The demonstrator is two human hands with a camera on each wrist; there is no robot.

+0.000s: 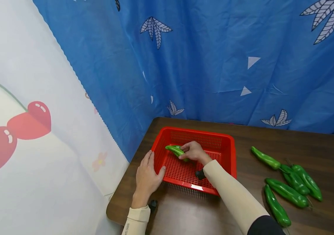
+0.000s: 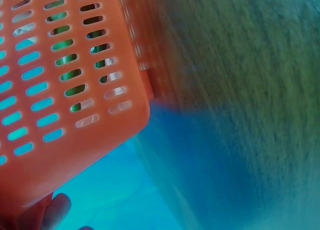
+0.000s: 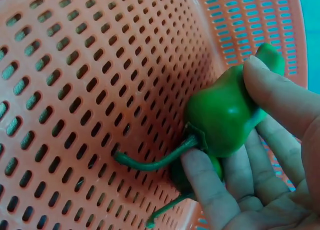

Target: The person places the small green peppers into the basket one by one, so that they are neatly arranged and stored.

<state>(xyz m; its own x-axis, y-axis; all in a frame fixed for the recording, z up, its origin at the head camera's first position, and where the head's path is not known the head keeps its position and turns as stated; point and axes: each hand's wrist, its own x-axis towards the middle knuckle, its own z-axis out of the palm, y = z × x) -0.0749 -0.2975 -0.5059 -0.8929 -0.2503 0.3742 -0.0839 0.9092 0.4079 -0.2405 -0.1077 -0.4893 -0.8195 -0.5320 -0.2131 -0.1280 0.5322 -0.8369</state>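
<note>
In the head view, a red plastic basket (image 1: 184, 186) with slotted walls stands on the table. My right hand (image 1: 194, 152) reaches inside and grips a green pepper (image 1: 175, 150) near the basket's left end. Seen closer in the right wrist view, thumb and fingers hold this pepper (image 3: 220, 117) with its curved stem pointing away from the palm. A second green pepper (image 3: 180, 175) sits right beneath it, mostly hidden. My left hand (image 1: 147, 176) holds the basket at its front left corner, thumb over the rim and fingers along the left side.
Several green peppers (image 1: 287, 192) lie on the brown table (image 1: 184, 215) to the right of the basket. Behind the table hangs a blue curtain (image 1: 208, 65). A white cloth with printed cherries (image 1: 67, 163) borders the left side.
</note>
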